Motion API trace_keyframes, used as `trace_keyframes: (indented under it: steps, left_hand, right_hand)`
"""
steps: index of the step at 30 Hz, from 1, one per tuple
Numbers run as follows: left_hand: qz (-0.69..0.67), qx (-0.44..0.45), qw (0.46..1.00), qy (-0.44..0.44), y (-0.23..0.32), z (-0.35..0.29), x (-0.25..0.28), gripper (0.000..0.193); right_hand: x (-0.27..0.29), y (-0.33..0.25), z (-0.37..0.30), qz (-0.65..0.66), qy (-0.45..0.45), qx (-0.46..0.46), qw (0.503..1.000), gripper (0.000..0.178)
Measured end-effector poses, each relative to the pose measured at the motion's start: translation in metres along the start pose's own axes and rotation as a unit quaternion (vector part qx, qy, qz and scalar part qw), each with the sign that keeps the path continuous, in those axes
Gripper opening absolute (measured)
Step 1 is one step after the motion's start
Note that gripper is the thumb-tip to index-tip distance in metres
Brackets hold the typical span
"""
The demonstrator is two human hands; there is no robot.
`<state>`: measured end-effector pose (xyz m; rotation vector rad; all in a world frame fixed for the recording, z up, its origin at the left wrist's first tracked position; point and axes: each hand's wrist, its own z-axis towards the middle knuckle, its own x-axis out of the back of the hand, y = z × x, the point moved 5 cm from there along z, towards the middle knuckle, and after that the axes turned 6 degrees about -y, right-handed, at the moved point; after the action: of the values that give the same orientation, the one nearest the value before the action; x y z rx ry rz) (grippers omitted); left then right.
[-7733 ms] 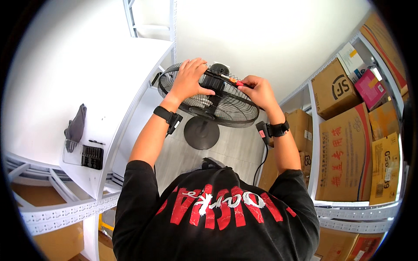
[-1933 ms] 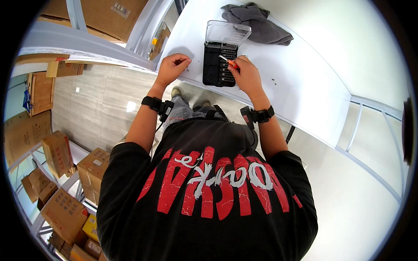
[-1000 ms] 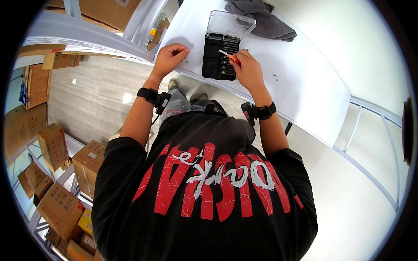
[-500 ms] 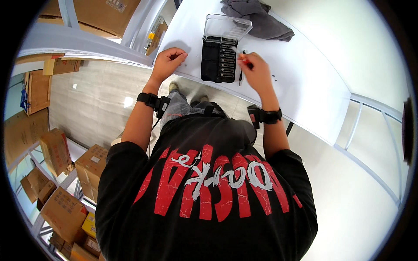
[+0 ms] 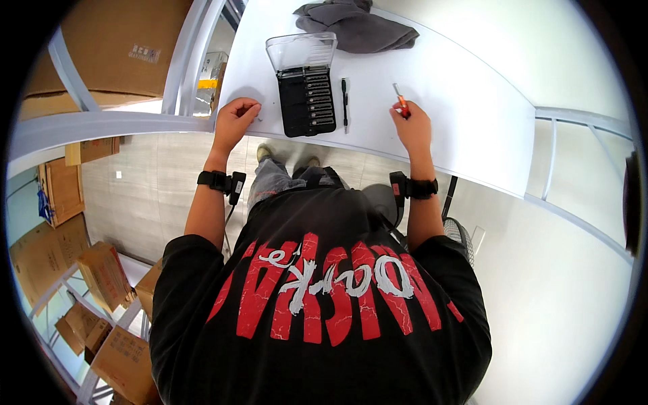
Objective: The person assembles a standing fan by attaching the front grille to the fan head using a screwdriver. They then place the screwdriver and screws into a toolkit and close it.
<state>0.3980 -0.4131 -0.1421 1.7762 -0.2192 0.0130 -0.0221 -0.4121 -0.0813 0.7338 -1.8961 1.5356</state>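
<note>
My right hand is closed round a small red-and-black-handled tool with a thin metal tip pointing away from me. It is over the white table, right of the case. My left hand rests at the table's left edge with its fingers curled; whatever they may hold is hidden. A tiny grey piece lies by its fingertips. Between my hands sits a black bit case, its clear lid raised at the far side and a column of metal bits along its right half. Beside it lies a slim black screwdriver with a metal end.
A crumpled dark grey cloth lies at the back of the white table. Grey metal shelving with cardboard boxes stands close on the left. More boxes are stacked at lower left.
My right hand has moved right, away from the bit case, carrying the red-handled tool. The slim screwdriver is now fully uncovered. My left hand stays at the table edge, fingers still curled.
</note>
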Motion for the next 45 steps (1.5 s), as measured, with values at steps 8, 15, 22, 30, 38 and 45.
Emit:
trace_keyframes:
  steps: [8, 15, 22, 30, 38, 45]
  left_hand:
    - [0.002, -0.006, 1.0, 0.001, -0.003, 0.003, 0.001, 0.012]
    - [-0.008, -0.017, 1.0, 0.018, -0.001, -0.002, -0.001, 0.011]
    - [-0.043, -0.03, 0.998, 0.022, -0.003, -0.003, 0.001, 0.009]
    - [-0.061, -0.064, 0.996, 0.01, -0.005, -0.001, 0.005, 0.018]
    - [0.088, -0.1, 0.989, -0.06, 0.017, -0.007, 0.002, 0.041]
    - [0.259, -0.152, 0.954, 0.003, 0.044, -0.018, 0.0, 0.053]
  right_hand:
    - [-0.053, -0.051, 0.033, -0.059, -0.094, 0.031, 0.993, 0.024]
    - [-0.072, -0.055, 0.044, -0.076, -0.096, 0.033, 0.992, 0.018]
    - [-0.068, -0.071, 0.044, -0.185, -0.096, 0.028, 0.978, 0.017]
    - [-0.073, -0.065, 0.049, -0.213, -0.111, 0.011, 0.971, 0.024]
    - [-0.042, -0.062, 0.044, -0.065, -0.082, 0.004, 0.995, 0.024]
    - [-0.042, -0.087, 0.024, 0.187, -0.151, 0.092, 0.966, 0.013]
